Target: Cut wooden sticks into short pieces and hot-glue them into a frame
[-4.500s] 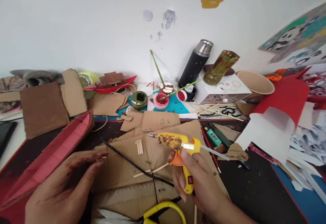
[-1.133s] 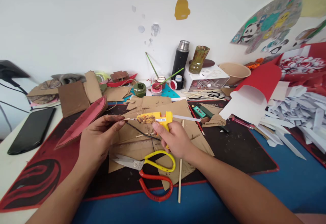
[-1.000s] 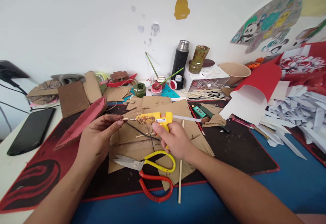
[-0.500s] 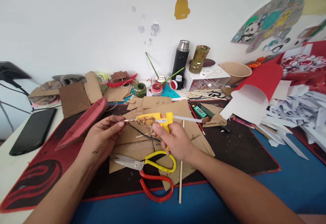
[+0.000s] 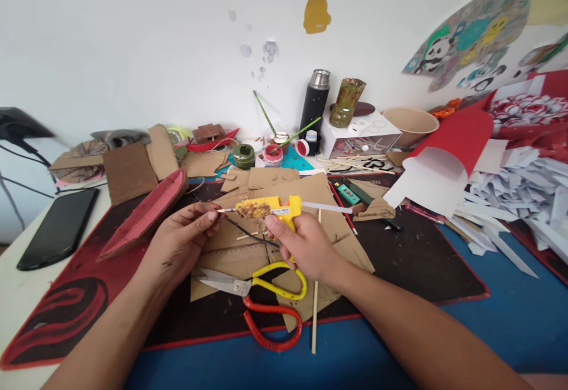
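My right hand (image 5: pixel 306 242) is wrapped round the handle of a yellow hot glue gun (image 5: pixel 288 206). Its barrel is crusted with brownish glue, and a clear glue stick (image 5: pixel 326 206) pokes out of the back. The nozzle points left, at the fingertips of my left hand (image 5: pixel 189 230), which pinch a small pale wooden stick (image 5: pixel 219 210) close to the tip; most of that stick is hidden. Below both hands, scissors (image 5: pixel 242 287) with one yellow and one red handle lie spread on cut cardboard (image 5: pixel 231 263).
A pink-lined cardboard boat shape (image 5: pixel 146 215) and a black phone (image 5: pixel 57 230) lie left. Paint jars (image 5: pixel 244 156), a thermos (image 5: pixel 315 100) and a white box (image 5: pixel 359 132) line the wall. Paper strips (image 5: pixel 523 192) heap up right. A wooden stick (image 5: pixel 315 319) lies in front.
Almost nothing differs. My left fingers and the glue gun's nozzle have shifted by a tiny amount, and both hands keep their grips.
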`<state>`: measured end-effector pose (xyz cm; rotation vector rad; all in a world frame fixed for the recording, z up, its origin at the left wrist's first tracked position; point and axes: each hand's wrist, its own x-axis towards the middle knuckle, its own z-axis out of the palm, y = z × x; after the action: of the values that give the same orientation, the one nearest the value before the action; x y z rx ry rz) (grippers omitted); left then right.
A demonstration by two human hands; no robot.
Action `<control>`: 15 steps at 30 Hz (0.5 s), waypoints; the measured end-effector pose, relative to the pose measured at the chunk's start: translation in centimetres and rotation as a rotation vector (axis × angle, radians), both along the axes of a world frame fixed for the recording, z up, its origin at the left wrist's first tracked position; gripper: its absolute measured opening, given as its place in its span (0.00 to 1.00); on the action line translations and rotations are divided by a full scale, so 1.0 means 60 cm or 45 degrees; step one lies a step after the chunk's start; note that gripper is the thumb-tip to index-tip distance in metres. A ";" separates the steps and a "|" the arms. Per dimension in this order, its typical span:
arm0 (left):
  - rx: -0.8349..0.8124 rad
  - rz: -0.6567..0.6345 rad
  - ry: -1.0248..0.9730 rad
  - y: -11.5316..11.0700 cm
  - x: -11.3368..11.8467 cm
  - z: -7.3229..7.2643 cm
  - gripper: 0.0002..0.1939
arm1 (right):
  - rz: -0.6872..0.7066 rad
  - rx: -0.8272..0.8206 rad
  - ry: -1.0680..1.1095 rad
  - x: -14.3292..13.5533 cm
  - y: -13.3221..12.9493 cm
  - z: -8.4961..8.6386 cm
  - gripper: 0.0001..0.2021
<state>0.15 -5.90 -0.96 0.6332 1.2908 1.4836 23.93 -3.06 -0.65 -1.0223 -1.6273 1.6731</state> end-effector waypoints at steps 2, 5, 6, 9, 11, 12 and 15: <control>-0.007 0.001 0.001 -0.001 0.000 0.000 0.26 | 0.000 0.013 -0.004 0.001 0.000 -0.001 0.30; -0.008 0.004 0.011 -0.001 -0.001 -0.001 0.26 | 0.003 0.057 -0.018 0.001 0.001 -0.003 0.31; -0.004 0.004 0.016 -0.001 -0.001 -0.001 0.25 | 0.004 0.071 -0.023 0.001 0.001 -0.003 0.32; 0.007 -0.005 0.027 -0.001 -0.002 -0.003 0.25 | 0.003 0.087 -0.033 0.002 0.000 -0.003 0.32; 0.006 -0.008 0.030 -0.001 -0.003 -0.004 0.24 | 0.001 0.085 -0.038 0.002 0.000 -0.001 0.32; 0.004 -0.008 0.031 -0.001 -0.003 -0.004 0.25 | 0.000 0.084 -0.039 0.001 0.000 -0.001 0.32; -0.003 -0.007 0.027 -0.001 -0.003 -0.003 0.25 | 0.000 0.077 -0.045 0.001 0.000 0.001 0.31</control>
<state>-0.02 -5.95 -1.16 0.6523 1.3056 1.4741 24.00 -3.09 -0.57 -1.0268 -1.6901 1.6040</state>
